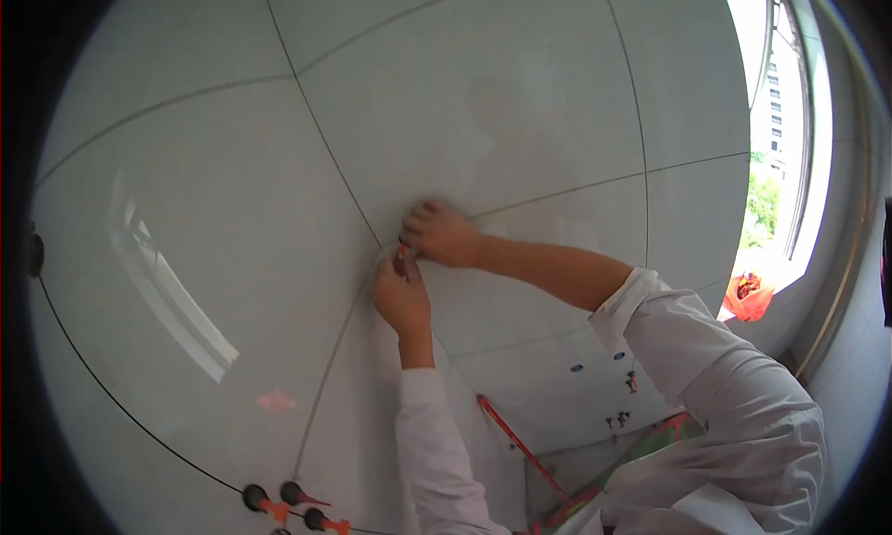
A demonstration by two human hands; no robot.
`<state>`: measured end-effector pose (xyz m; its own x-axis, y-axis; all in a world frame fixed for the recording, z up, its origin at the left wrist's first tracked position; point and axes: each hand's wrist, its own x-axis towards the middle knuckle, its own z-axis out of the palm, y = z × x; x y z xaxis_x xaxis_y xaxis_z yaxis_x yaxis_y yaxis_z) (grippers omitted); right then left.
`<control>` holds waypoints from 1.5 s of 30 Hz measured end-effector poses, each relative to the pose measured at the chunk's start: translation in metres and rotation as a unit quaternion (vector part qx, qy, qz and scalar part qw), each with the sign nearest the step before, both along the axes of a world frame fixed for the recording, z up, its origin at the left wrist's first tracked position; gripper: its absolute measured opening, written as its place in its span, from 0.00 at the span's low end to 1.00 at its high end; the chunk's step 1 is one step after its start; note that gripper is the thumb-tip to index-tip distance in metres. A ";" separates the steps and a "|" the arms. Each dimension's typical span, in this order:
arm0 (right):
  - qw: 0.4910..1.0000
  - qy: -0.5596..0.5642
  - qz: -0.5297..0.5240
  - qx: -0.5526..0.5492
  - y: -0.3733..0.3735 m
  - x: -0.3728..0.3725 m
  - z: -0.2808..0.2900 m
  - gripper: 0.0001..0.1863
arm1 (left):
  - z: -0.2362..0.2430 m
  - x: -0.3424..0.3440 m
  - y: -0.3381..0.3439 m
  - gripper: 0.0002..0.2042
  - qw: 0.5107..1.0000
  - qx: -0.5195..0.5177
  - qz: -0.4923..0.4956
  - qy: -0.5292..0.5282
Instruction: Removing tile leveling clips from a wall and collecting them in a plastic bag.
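Small, orange-red and dark piece (403, 252) at the fingertips of the bare left hand (401, 298), before a glossy, pale-grey tiled wall (548, 61).
The left hand's thumb and fingers are closed on the piece, which lies between their tips, at 12 o'clock from the palm. The bare right hand (444, 236), at 2 o'clock from the piece, is curled against the tiles; whether its fingertips also grip cannot be told. A thin, dark tile joint (340, 163) runs off toward 11 o'clock. The piece (apparently plastic, like the orange-and-black fittings (325, 521) at 7 o'clock) is probably light and stiff, best pinched across its sides; the polished tile is likely slippery, and brittle at its edges.
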<state>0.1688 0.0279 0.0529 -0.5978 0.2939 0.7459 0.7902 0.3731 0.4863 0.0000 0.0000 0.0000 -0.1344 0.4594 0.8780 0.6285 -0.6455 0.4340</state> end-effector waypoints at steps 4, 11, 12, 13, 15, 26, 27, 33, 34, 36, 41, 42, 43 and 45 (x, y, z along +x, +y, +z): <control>0.995 0.005 0.065 0.077 0.016 -0.024 0.008 0.16 | 0.014 -0.030 0.015 0.12 1.000 -0.012 0.003 0.027; 0.991 -0.022 0.098 0.092 0.027 -0.022 0.002 0.11 | 0.006 -0.019 0.025 0.09 0.998 -0.010 0.045 0.042; 0.991 -0.023 0.102 0.090 0.028 -0.025 0.003 0.11 | 0.004 -0.023 0.029 0.09 0.998 -0.012 0.048 0.040; 0.987 -0.041 0.120 0.095 0.030 -0.027 0.006 0.10 | 0.002 -0.028 0.034 0.08 0.996 0.026 0.054 0.063; 0.984 -0.062 0.139 0.097 0.035 -0.023 0.012 0.09 | 0.001 -0.027 0.036 0.06 0.993 0.060 0.058 0.082; 0.965 0.027 0.254 -0.054 -0.032 0.005 0.028 0.19 | 0.004 -0.023 0.026 0.09 0.991 -0.035 0.098 0.080; 0.965 0.060 0.255 -0.032 -0.049 0.028 0.023 0.21 | 0.006 -0.015 0.025 0.09 0.991 -0.042 0.100 0.079; 0.949 0.185 0.189 0.169 -0.123 0.174 -0.025 0.13 | 0.007 -0.015 0.049 0.17 0.986 -0.154 0.055 -0.008; 0.946 0.199 0.174 0.190 -0.127 0.197 -0.033 0.12 | 0.005 -0.014 0.050 0.18 0.992 -0.105 0.072 0.015; 0.952 0.198 0.128 0.196 -0.138 0.234 -0.035 0.14 | 0.001 -0.008 0.049 0.20 0.992 -0.066 0.094 0.045; 0.954 0.204 0.095 0.199 -0.119 0.297 -0.054 0.15 | 0.009 0.014 0.045 0.21 0.837 -0.295 -0.244 -0.390; 0.955 0.200 0.099 0.198 -0.117 0.293 -0.055 0.15 | 0.009 0.012 0.042 0.21 0.839 -0.297 -0.233 -0.391; 0.955 0.195 0.103 0.197 -0.116 0.291 -0.057 0.16 | 0.009 0.011 0.040 0.19 0.864 -0.286 -0.208 -0.359; 0.953 0.204 0.119 0.190 -0.115 0.293 -0.059 0.16 | 0.006 0.012 0.035 0.18 0.888 -0.276 -0.176 -0.324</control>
